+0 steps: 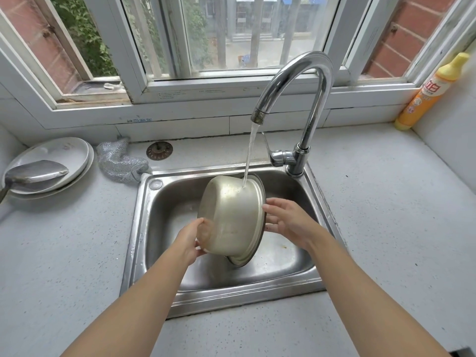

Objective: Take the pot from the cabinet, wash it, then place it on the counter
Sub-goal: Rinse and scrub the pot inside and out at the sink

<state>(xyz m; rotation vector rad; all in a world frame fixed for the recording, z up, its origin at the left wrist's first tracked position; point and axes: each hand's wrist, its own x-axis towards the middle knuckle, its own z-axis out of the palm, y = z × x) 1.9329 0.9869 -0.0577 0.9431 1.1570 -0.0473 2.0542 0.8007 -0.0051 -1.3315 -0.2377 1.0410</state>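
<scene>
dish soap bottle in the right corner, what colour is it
The dish soap bottle is orange at the bottom with a yellow top and a red-lettered label, seen in the head view.

Single head view, wide-angle, looking forward-down, close over sink (144,228), window (231,34) beyond.

pot (231,217) 1; plates (64,155) 2 (stacked); bottle (432,91) 1; hands (288,222) 2
</scene>
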